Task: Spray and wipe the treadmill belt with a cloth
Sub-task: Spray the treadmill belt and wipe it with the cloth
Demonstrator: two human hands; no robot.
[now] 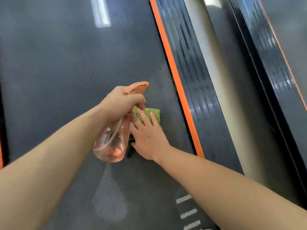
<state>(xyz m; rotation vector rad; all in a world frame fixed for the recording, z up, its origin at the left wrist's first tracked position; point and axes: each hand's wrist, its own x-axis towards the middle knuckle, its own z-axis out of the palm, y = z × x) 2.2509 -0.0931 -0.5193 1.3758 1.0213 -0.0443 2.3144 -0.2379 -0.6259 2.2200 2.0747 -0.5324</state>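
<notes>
Colours and patterns on the treadmill
Dark grey dotted-weave belt (66, 72), orange edge stripe (174, 77), green cloth (155, 114), clear pinkish bottle (111, 143) with orange head.

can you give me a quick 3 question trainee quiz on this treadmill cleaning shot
1. Which hand holds the spray bottle?
2. True or false: the green cloth lies on the ribbed side rail.
3. The right hand rests on the cloth: A) flat, fingers spread B) bunched in a fist C) hovering clear of it.

Key:
1. The left hand, finger on the trigger.
2. False; it lies on the belt, near the orange edge strip.
3. A
</notes>
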